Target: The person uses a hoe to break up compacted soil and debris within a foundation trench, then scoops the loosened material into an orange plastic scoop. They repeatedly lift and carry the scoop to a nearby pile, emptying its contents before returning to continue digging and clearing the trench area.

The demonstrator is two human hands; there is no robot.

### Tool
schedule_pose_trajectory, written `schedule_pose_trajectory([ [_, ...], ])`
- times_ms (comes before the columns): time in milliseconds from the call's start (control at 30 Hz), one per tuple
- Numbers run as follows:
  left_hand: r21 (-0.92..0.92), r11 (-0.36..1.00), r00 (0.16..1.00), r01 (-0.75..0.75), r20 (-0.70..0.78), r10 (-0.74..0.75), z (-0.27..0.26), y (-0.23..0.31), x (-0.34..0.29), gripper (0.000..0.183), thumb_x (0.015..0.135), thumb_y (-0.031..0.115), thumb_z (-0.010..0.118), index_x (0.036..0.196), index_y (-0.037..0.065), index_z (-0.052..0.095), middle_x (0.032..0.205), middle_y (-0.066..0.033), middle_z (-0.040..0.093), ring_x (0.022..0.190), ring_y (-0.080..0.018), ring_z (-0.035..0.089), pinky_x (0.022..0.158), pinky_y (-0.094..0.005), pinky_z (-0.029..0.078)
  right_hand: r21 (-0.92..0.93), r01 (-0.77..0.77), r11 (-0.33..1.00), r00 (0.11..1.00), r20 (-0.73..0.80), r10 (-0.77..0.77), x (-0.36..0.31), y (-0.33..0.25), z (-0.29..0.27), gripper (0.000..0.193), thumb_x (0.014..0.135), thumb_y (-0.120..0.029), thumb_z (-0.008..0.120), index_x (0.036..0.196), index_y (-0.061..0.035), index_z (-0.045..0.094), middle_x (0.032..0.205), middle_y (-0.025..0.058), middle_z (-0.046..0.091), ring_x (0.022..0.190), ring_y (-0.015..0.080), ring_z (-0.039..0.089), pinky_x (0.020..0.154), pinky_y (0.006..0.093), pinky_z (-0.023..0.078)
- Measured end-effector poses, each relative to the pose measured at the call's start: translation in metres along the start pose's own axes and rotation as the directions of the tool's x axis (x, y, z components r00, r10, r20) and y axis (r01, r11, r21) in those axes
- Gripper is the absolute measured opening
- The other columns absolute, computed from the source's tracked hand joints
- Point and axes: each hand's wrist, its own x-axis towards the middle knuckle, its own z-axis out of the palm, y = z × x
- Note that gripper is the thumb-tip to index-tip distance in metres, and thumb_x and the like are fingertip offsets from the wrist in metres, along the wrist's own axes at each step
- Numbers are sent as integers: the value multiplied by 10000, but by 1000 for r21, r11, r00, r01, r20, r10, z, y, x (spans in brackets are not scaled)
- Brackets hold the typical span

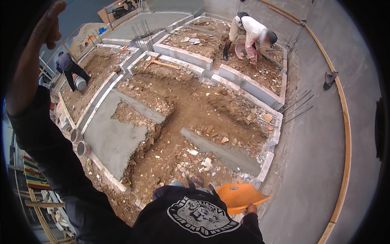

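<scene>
My left hand (pixel 38 53) is raised high at the upper left, close to the camera. Its fingers look stretched and slightly bent, and nothing shows in them. At the lower right, my right hand (pixel 249 210) grips the rim of an orange plastic scoop pan (pixel 237 196) with a slot cut near its far edge. The pan is held tilted beside my body, over soil and the edge of a low concrete wall. Part of it is hidden behind my dark shirt. Rubble and stones (pixel 207 163) lie on the dirt ahead of me.
Low block walls (pixel 183 54) divide the dirt plots. Smooth grey concrete (pixel 115 136) covers the left section. A pickaxe (pixel 162 64), buckets (pixel 83 149) and protruding rebar (pixel 298 109) are around. One co-worker (pixel 252 30) bends over a pan; another (pixel 69 67) handles a bucket.
</scene>
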Motion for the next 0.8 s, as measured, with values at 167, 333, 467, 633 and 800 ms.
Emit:
schedule_pose_trajectory([
  [167, -110, 833, 829, 542, 227, -510, 90, -70, -126, 110, 927, 109, 543, 872, 17, 568, 670, 29, 514, 592, -41, 472, 545, -214, 392, 60, -31, 998, 998, 58, 27, 9, 11, -20, 163, 883, -224, 542, 997, -108, 549, 723, 20, 536, 491, 134, 464, 472, 327, 448],
  [333, 121, 550, 474, 826, 379, -795, 170, -112, -304, 200, 788, 159, 664, 709, -16, 606, 584, -125, 587, 538, -200, 574, 538, -346, 450, 237, -49, 970, 999, 20, 45, -28, 10, -5, 154, 876, -215, 539, 967, -92, 536, 732, 44, 561, 496, 179, 497, 422, 321, 415],
  [467, 254, 492, 285, 833, 565, -774, 225, -91, -416, 247, 774, 224, 682, 733, -15, 634, 629, -151, 641, 600, -266, 644, 617, -385, 505, 162, -98, 982, 991, 102, 82, -15, 34, -38, 164, 854, -232, 572, 974, -126, 536, 696, 30, 514, 513, 158, 469, 473, 313, 427],
  [633, 444, 314, -40, 839, 626, -779, 255, -88, -531, 306, 735, 245, 708, 779, -55, 669, 730, -231, 666, 749, -348, 681, 726, -387, 534, 178, -23, 984, 993, -107, 42, -77, 40, -15, 123, 857, -224, 547, 938, -131, 551, 676, 27, 520, 522, 158, 481, 471, 307, 417],
  [800, 421, -136, -382, 897, 584, -717, 211, -89, -567, 334, 771, 209, 715, 791, -117, 646, 742, -193, 685, 623, -265, 688, 576, -373, 551, 273, 16, 962, 990, -138, 23, -35, 70, -24, 77, 853, -194, 519, 889, -133, 547, 671, 5, 521, 507, 125, 440, 488, 299, 397],
])
